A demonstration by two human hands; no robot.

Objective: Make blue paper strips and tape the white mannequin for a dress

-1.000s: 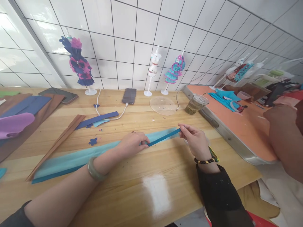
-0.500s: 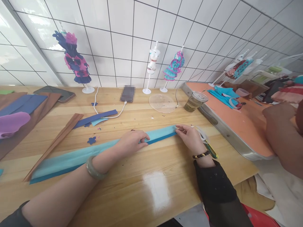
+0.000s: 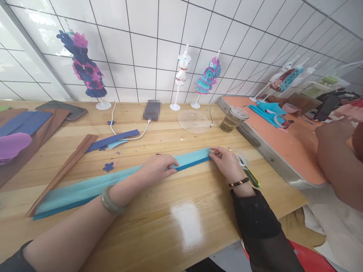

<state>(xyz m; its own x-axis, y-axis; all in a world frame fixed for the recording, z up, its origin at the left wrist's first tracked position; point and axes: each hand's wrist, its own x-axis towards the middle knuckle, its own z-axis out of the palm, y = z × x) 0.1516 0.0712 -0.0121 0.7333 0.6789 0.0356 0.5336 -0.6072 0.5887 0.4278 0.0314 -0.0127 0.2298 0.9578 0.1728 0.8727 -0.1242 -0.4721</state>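
Note:
A long two-tone blue crepe paper strip [image 3: 85, 186] lies slantwise across the wooden table, pale on top with a darker blue band along its near edge. My left hand [image 3: 159, 167] is closed on that near edge around the strip's middle, thumb and fingers pinched together. At the strip's right end my right hand [image 3: 226, 160] pinches the corner between thumb and fingers. Just beyond the right hand are a clear tape roll [image 3: 240, 158], partly hidden, and a yellow-green cutter [image 3: 252, 176]. A folded brown strip [image 3: 66, 166] meets the blue strip's left end.
Small dress forms, one in a navy-and-pink dress [image 3: 87, 73], stand along the tiled wall. A lidded cup [image 3: 233, 120], a clear disc [image 3: 193, 121] and a cabled dark device [image 3: 152, 110] sit behind the strip. Another person's arm [image 3: 338, 162] rests by the orange table [image 3: 295, 151].
The view has shifted slightly. Both hands keep their pinch at about the same places on the strip, and the other person's arm stays at the right.

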